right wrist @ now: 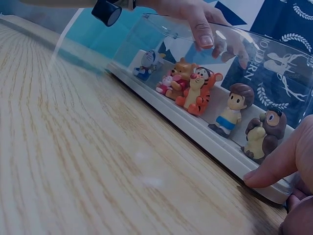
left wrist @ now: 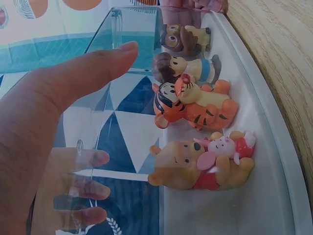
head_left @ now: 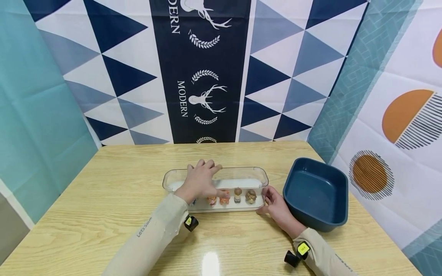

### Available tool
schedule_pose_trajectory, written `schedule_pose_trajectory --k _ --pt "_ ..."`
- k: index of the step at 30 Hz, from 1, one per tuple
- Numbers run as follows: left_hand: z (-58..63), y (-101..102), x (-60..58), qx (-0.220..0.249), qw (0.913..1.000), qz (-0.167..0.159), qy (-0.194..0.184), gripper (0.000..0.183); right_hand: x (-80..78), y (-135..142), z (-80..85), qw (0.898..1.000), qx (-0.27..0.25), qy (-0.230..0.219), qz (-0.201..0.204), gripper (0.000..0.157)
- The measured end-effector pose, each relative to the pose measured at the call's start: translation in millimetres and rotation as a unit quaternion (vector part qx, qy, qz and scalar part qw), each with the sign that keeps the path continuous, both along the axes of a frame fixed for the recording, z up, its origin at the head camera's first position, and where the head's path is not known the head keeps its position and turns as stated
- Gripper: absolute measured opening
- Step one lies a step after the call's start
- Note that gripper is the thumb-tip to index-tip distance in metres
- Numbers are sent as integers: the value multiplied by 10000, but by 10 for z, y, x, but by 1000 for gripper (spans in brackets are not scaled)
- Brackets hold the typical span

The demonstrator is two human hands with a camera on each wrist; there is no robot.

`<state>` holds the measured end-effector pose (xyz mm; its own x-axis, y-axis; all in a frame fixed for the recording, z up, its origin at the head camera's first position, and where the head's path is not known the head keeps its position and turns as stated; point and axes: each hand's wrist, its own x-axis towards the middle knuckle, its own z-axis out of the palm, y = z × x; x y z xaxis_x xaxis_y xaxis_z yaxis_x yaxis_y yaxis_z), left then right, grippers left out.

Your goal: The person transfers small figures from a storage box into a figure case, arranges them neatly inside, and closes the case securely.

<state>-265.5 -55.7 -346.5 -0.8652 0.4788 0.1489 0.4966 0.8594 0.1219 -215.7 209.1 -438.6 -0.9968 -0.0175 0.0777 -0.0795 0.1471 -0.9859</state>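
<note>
A long display case with a clear cover (head_left: 170, 177) and a white base (head_left: 224, 210) lies across the table. Spread over the cover, my left hand (head_left: 199, 183) grips it, thumb on the near side and fingers at the far side. My right hand (head_left: 277, 209) holds the case's right end, thumb against the base's front corner. Inside stand small figurines in a row: a blue-and-white one (right wrist: 145, 66), a bear hugging a pink piglet (left wrist: 186, 166), an orange tiger (left wrist: 208, 107), a brown-haired boy (right wrist: 234, 110) and a brown owl (right wrist: 268, 133).
A deep dark blue rectangular bin (head_left: 314, 188) stands right of the case, close behind my right hand. The wooden table (head_left: 103, 191) ends at a patterned cloth backdrop (head_left: 207, 126), with more cloth at both sides.
</note>
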Motion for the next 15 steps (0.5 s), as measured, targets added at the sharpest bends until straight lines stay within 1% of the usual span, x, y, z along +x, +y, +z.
schedule_pose_trajectory --k 10,13,15 --pt "26 15 7 80 10000 -58 10 101 -3 5 37 10000 -23 6 -82 56" --pt "26 14 6 195 9997 -112 20 103 17 7 70 10000 -25 -26 -65 67" --pt "17 7 5 289 9995 -143 46 104 41 8 104 10000 -17 -42 13 79"
